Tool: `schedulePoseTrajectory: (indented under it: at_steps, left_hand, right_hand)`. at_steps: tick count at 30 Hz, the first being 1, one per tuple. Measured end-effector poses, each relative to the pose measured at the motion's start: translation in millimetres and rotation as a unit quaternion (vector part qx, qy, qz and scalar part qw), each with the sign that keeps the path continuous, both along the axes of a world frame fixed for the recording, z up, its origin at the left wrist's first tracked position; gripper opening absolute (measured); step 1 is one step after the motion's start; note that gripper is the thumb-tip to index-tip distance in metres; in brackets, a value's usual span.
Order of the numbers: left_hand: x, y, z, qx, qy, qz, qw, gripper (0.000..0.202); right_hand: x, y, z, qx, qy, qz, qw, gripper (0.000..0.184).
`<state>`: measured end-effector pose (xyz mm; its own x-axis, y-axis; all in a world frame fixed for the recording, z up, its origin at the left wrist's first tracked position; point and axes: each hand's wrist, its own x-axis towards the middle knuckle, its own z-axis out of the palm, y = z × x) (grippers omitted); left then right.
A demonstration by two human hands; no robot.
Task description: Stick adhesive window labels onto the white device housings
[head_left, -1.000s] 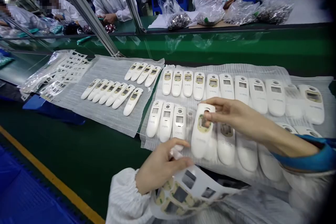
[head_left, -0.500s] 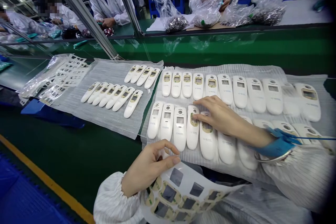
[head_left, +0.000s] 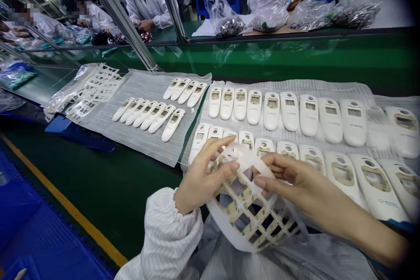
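Note:
My left hand grips the upper left edge of a white sticker sheet with square cut-outs and yellowish labels. My right hand pinches at the sheet's top right part, fingers closed on it. The sheet is held up above my lap, just in front of the near row of white device housings lying on a white foam sheet. A far row of housings lies behind.
A second foam sheet at the left carries slimmer white housings. Used sticker sheets lie further left. A green conveyor belt runs underneath. Other people in white coats work behind a green ledge with plastic bags.
My right hand set the housing down in the near row, then drew back to the sticker sheet. My left hand raised the sheet up in front of me.

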<state>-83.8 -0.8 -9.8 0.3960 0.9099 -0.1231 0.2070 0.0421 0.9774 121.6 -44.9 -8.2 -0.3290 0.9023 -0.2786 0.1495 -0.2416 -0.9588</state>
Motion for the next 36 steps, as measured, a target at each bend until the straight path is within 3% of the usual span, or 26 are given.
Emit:
schedulePoseTrajectory:
  at_steps: [3, 7, 9, 11, 14, 19, 25, 31, 36]
  left_hand:
    - [-2.1, -2.0, -2.4, -0.053, -0.038, 0.023, 0.998, 0.066]
    - [-1.2, -0.9, -6.7, -0.174, -0.094, 0.018, 0.980, 0.032]
    - [2.1, -1.5, -7.0, -0.178, -0.101, 0.020, 0.979, 0.023]
    - [6.7, -3.2, -5.4, -0.181, -0.104, 0.013, 0.978, 0.020]
    - [13.1, -6.8, -0.9, -0.180, -0.107, -0.014, 0.978, 0.018]
    - [15.2, -12.1, 4.1, -0.117, -0.109, -0.036, 0.986, 0.015]
    - [14.6, -13.9, 4.3, -0.078, -0.052, -0.034, 0.995, 0.020]
    - [22.2, -11.1, 3.1, -0.155, -0.057, 0.012, 0.986, 0.021]
    - [22.4, -10.9, 0.8, -0.206, -0.059, 0.018, 0.977, 0.024]
  right_hand:
    - [7.6, -3.1, -3.3, 0.036, -0.047, -0.035, 0.998, 0.019]
    - [13.0, -11.9, -4.7, 0.118, -0.148, -0.063, 0.980, 0.022]
    - [12.6, -15.4, -3.6, 0.217, -0.213, -0.137, 0.943, 0.037]
    - [10.1, -16.6, -0.3, 0.332, -0.262, -0.181, 0.888, 0.039]
    - [3.1, -13.3, 5.7, 0.434, -0.294, -0.131, 0.841, 0.025]
    - [-7.3, -4.3, 6.4, 0.444, -0.305, -0.085, 0.838, 0.014]
    - [-10.8, -3.1, 0.3, 0.471, -0.288, -0.051, 0.832, 0.021]
    - [-8.5, -8.7, -6.7, 0.514, -0.340, -0.011, 0.787, 0.029]
    - [-11.9, -7.4, -7.8, 0.549, -0.356, -0.015, 0.756, 0.019]
